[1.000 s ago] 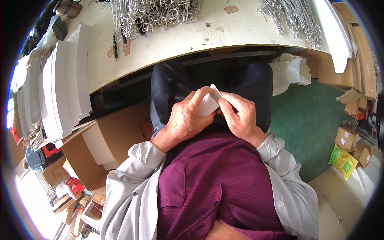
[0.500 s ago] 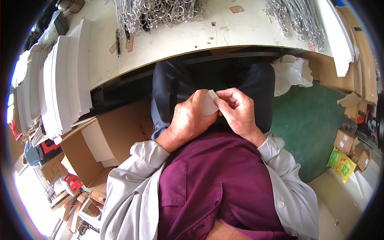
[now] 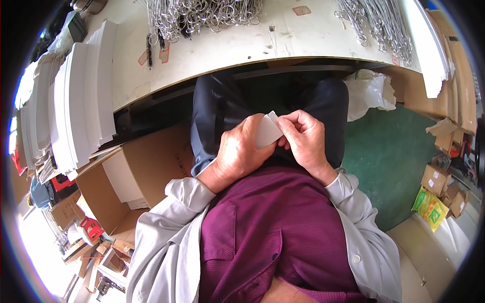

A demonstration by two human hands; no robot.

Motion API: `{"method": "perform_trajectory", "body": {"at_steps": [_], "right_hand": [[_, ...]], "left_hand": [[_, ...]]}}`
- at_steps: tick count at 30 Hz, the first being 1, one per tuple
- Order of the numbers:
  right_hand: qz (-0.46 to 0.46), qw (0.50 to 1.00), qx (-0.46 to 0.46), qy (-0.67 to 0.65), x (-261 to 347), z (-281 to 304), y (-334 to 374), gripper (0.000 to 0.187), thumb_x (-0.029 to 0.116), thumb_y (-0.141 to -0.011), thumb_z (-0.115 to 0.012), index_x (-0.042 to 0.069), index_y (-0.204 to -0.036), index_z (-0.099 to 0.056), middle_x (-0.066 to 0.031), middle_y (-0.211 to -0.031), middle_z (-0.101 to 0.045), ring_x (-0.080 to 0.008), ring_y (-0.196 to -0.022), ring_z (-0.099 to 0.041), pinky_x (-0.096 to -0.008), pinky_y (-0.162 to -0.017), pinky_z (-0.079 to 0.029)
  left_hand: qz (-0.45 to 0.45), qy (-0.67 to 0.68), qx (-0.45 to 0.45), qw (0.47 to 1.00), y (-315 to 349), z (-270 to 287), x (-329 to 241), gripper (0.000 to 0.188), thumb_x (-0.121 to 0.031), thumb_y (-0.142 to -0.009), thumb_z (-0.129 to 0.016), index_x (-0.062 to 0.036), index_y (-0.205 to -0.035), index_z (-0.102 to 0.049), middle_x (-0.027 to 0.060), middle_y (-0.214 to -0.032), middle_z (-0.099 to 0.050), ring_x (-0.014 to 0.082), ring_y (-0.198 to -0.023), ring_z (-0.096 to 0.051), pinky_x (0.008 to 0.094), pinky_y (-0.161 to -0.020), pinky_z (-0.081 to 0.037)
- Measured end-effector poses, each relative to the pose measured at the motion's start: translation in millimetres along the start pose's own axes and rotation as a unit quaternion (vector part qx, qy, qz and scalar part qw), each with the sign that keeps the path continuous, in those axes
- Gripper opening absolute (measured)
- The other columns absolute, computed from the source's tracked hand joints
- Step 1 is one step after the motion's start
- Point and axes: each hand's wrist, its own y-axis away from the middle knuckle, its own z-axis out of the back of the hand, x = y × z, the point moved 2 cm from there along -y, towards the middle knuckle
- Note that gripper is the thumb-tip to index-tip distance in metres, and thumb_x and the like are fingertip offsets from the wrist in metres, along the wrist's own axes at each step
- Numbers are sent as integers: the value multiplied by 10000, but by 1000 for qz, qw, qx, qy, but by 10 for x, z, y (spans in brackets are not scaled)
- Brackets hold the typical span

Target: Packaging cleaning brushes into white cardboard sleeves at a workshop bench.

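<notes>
Over my lap, my left hand (image 3: 240, 147) is closed around a small white card (image 3: 268, 132), flat and squared; I cannot tell whether it is one folded piece or a thin stack. My right hand (image 3: 307, 139) pinches the card's right upper edge between thumb and fingers, where a narrow strip stands off the rest. Both hands meet at the card just in front of my belly. Beyond them, on the white table (image 3: 217, 56), lies a heap of wire-handled brushes (image 3: 202, 17) with ring ends, some black bristles showing.
A second bundle of ring-ended wires (image 3: 381, 28) lies at the table's right. Stacked white sheets (image 3: 83, 96) stand on the left, above an open cardboard box (image 3: 154, 159). A white plastic bag (image 3: 373, 91) hangs under the table's right edge. Small cartons (image 3: 435, 178) sit far right.
The white card has turned in my hands and more of its face shows. My right hand has shifted slightly right and up along its edge. My left hand keeps its hold.
</notes>
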Motion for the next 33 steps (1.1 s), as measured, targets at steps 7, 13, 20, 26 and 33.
{"method": "perform_trajectory", "body": {"at_steps": [7,13,20,26,33], "right_hand": [[72,995,-39,50,-34,-55,10,114,74,-972,-719,-9,-896,-700,-33,-737,-721,-44,-617,-632,-228,-532,-506],[112,985,-30,129,-2,-35,-26,132,87,-972,-735,-14,-890,-713,-53,-732,-714,-52,-628,-631,-235,-551,-507],[200,971,20,133,-93,-79,1,306,182,-994,-729,-18,-1226,-724,-159,-988,-765,-160,-816,-726,-294,-726,-566],[253,948,60,184,-49,-184,14,458,176,-1006,-695,-33,-1401,-598,-250,-1091,-738,-317,-905,-751,-368,-795,-581],[275,914,76,287,19,-238,-8,504,156,-979,-703,-31,-1426,-564,-272,-1058,-721,-400,-874,-733,-434,-741,-588]], "left_hand": [[-19,0,-16,1000,5,-53,38,440,-156,-775,-810,-22,-1140,-604,187,-969,-731,393,-825,-740,459,-666,-615],[-45,-20,-21,999,26,-59,56,512,-164,-760,-835,-17,-1188,-596,191,-978,-729,386,-836,-744,446,-665,-622],[36,26,10,999,-21,23,67,535,-218,-788,-841,-21,-1221,-597,213,-1006,-731,399,-866,-745,460,-735,-625],[30,38,9,999,-1,27,148,549,-218,-791,-837,-22,-1243,-596,219,-1003,-736,393,-881,-751,450,-752,-628],[40,37,1,999,-9,46,194,561,-190,-772,-820,-12,-1253,-593,227,-1010,-729,407,-902,-741,464,-767,-616]]}}
